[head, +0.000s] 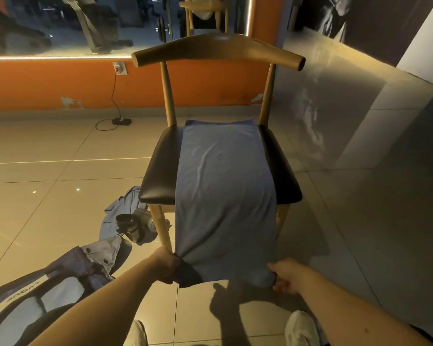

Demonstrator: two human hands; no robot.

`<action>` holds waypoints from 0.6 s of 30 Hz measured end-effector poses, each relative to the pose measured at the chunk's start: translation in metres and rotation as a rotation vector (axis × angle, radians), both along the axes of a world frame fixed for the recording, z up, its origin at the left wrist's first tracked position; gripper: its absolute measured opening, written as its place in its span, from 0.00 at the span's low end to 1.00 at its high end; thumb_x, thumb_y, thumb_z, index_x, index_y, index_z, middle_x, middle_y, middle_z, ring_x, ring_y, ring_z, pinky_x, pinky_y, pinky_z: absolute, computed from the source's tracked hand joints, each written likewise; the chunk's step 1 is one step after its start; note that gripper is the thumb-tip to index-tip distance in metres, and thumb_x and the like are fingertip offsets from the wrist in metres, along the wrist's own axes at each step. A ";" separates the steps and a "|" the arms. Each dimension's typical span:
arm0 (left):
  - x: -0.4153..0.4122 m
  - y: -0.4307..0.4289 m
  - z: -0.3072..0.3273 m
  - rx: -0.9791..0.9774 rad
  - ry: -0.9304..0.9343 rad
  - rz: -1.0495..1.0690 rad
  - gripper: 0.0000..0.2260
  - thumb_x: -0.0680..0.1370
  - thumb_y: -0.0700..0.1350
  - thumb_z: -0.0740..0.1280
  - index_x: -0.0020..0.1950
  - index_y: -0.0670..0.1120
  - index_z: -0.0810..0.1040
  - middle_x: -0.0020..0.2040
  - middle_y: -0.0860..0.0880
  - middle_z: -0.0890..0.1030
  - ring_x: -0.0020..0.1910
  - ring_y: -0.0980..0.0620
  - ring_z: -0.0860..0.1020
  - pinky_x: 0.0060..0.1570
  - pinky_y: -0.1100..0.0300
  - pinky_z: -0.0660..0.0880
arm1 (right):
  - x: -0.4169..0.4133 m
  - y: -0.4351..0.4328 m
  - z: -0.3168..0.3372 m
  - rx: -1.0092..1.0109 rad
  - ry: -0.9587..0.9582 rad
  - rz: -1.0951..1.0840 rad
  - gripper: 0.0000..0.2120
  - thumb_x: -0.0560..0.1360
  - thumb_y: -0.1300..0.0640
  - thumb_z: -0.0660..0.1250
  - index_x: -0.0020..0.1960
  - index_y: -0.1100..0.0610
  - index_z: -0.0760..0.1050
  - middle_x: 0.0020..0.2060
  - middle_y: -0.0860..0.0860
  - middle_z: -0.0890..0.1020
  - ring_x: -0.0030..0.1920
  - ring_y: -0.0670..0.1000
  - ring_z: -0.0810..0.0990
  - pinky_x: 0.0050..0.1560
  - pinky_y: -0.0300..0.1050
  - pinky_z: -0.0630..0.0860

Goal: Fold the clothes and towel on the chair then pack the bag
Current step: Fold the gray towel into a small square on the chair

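Note:
A long blue towel (223, 186) lies lengthwise over the black seat of a wooden chair (158, 166) and hangs down past the seat's front edge. My left hand (166, 267) grips the towel's near left corner. My right hand (285, 275) pinches the near right corner. Both hands hold the lower edge just above the floor. A blue bag (60, 278) with a white label lies open on the floor at the lower left, beside my left forearm.
A crumpled blue garment (122, 216) and a dark bottle (129, 226) lie on the tiled floor left of the chair's front leg. A black cable and adapter (120, 121) run from the orange wall's socket. My white shoes (300, 328) stand at the bottom edge.

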State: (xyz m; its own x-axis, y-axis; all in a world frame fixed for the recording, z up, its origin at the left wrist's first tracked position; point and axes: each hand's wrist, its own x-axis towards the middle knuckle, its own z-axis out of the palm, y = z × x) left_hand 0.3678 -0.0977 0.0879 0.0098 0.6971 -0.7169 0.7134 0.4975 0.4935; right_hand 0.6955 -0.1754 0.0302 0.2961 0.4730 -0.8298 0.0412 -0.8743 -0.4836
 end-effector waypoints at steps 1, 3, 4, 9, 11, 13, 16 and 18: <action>-0.002 -0.001 0.004 0.020 0.023 0.019 0.09 0.84 0.44 0.64 0.56 0.39 0.77 0.49 0.40 0.83 0.43 0.45 0.86 0.34 0.58 0.82 | 0.004 -0.003 0.002 0.002 -0.019 0.005 0.10 0.84 0.56 0.63 0.47 0.61 0.74 0.34 0.57 0.77 0.21 0.49 0.72 0.24 0.40 0.70; -0.005 -0.003 0.011 0.066 0.049 0.023 0.09 0.84 0.46 0.65 0.54 0.40 0.77 0.50 0.41 0.82 0.47 0.45 0.84 0.41 0.57 0.81 | 0.010 -0.011 0.013 0.033 -0.070 0.003 0.12 0.83 0.56 0.65 0.46 0.63 0.76 0.33 0.57 0.78 0.24 0.50 0.71 0.22 0.38 0.66; -0.007 -0.005 0.017 0.097 0.048 0.013 0.09 0.84 0.47 0.65 0.53 0.42 0.77 0.50 0.42 0.82 0.50 0.45 0.83 0.47 0.55 0.81 | 0.013 -0.014 0.021 0.068 -0.095 -0.009 0.12 0.82 0.56 0.66 0.48 0.65 0.77 0.34 0.58 0.80 0.25 0.51 0.73 0.21 0.37 0.65; -0.018 -0.015 0.053 0.177 -0.216 0.170 0.10 0.81 0.44 0.69 0.57 0.40 0.75 0.51 0.37 0.81 0.45 0.41 0.84 0.47 0.47 0.84 | 0.018 -0.019 0.085 0.342 -0.190 -0.050 0.09 0.79 0.54 0.70 0.54 0.60 0.75 0.44 0.60 0.84 0.35 0.56 0.82 0.27 0.41 0.70; -0.021 -0.026 0.073 0.184 -0.381 0.236 0.11 0.81 0.44 0.70 0.58 0.39 0.76 0.55 0.34 0.80 0.43 0.41 0.83 0.38 0.53 0.82 | 0.017 -0.021 0.114 0.497 -0.200 -0.059 0.06 0.79 0.56 0.70 0.52 0.57 0.76 0.48 0.59 0.82 0.42 0.58 0.82 0.32 0.44 0.75; -0.024 -0.038 0.092 0.191 -0.558 0.294 0.10 0.81 0.45 0.70 0.58 0.40 0.79 0.57 0.35 0.80 0.47 0.40 0.82 0.39 0.55 0.81 | 0.015 -0.027 0.141 0.614 -0.143 -0.060 0.05 0.81 0.56 0.68 0.53 0.56 0.81 0.49 0.57 0.83 0.46 0.58 0.82 0.37 0.46 0.78; -0.028 -0.050 0.122 0.177 -0.749 0.324 0.10 0.83 0.41 0.64 0.61 0.42 0.82 0.58 0.40 0.82 0.55 0.41 0.84 0.49 0.51 0.83 | 0.018 -0.035 0.170 0.669 -0.038 -0.062 0.10 0.81 0.59 0.65 0.50 0.56 0.85 0.48 0.58 0.85 0.48 0.59 0.83 0.41 0.49 0.78; -0.032 -0.052 0.138 0.163 -0.801 0.284 0.12 0.83 0.35 0.62 0.62 0.41 0.83 0.60 0.41 0.82 0.57 0.42 0.84 0.53 0.52 0.83 | 0.023 -0.041 0.186 0.684 0.037 -0.035 0.11 0.76 0.66 0.64 0.52 0.59 0.84 0.51 0.61 0.85 0.49 0.60 0.83 0.42 0.48 0.78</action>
